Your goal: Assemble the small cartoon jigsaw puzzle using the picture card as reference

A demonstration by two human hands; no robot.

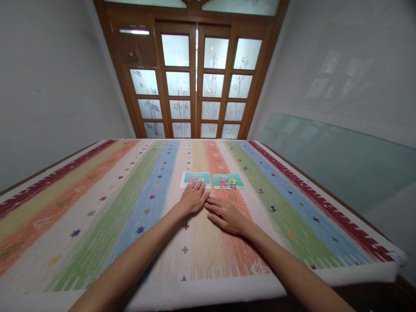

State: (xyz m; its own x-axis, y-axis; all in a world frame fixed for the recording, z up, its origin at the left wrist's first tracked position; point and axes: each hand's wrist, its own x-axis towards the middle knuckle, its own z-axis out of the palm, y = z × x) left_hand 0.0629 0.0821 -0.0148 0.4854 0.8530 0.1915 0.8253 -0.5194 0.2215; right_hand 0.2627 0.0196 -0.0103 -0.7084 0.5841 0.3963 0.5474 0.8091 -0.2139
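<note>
Two cartoon picture cards lie side by side on a striped cloth-covered table. My left hand rests flat, its fingertips touching the near edge of the left card. My right hand lies flat on the cloth just in front of the right card, fingers spread and pointing left, a short gap from that card. Both hands hold nothing. The two hands nearly touch each other.
The table's near edge runs along the bottom of the view. A wooden double door with frosted glass panes stands beyond the far end. A glass pane leans along the right wall. Plain walls close in on both sides.
</note>
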